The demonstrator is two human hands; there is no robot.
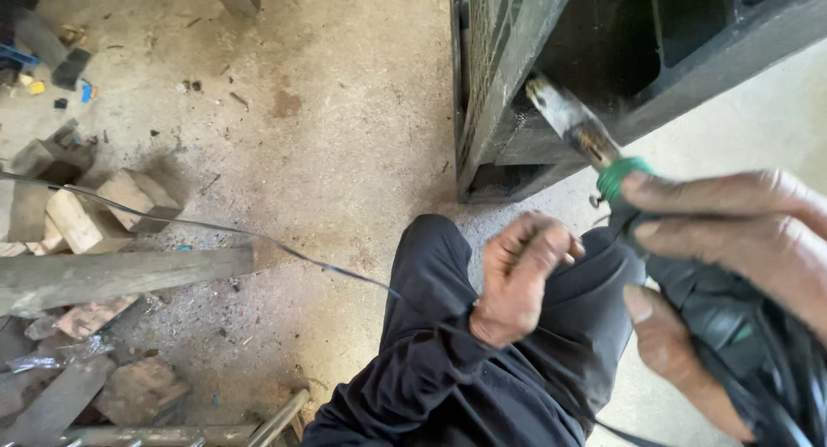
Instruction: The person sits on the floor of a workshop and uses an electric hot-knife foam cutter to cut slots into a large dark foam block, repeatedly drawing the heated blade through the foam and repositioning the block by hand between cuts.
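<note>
Here the right hand (724, 275) wraps the black handle of a green-collared power tool with a worn metal tip (575, 128), tip touching the dark metal frame (517, 77). Likely heavy, rigid; handle gives best purchase. Left hand (517, 279), below the frame, is curled closed on dark trouser cloth (448, 361).

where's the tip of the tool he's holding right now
In the head view, upper right: the tool's metal tip touches the lower corner of the dark metal frame, held in the right hand.
</note>
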